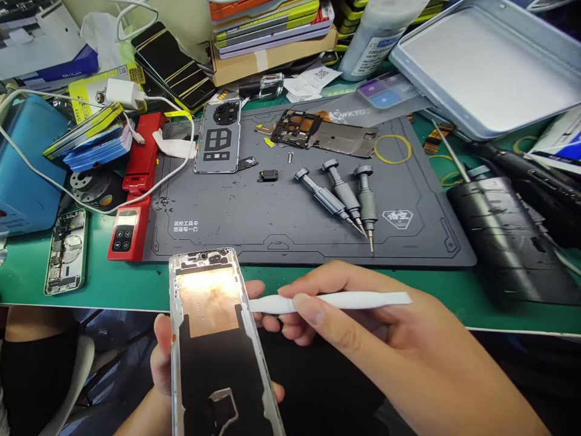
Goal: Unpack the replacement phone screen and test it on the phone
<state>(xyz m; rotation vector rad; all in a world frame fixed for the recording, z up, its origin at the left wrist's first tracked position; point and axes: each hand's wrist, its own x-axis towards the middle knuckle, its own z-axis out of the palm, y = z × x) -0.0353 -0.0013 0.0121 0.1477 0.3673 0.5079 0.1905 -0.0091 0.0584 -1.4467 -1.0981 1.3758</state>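
My left hand [162, 357] grips an opened phone frame [218, 345] from behind, low in the view, over my lap. The frame shows a copper patch near its top and black film below. My right hand [385, 339] is closed on a white plastic pry tool [336, 301], held like a pen. The tool's tip touches the frame's right edge, just beside my left fingertips.
A grey work mat [281, 218] lies on the green table, with three screwdrivers [345, 197], a phone back cover [218, 139], a metal shield plate [327, 134] and small parts on it. A red tool [131, 200], another opened phone [67, 251], a white cable and stacked boxes crowd the left and back. A metal tray [490, 66] sits back right.
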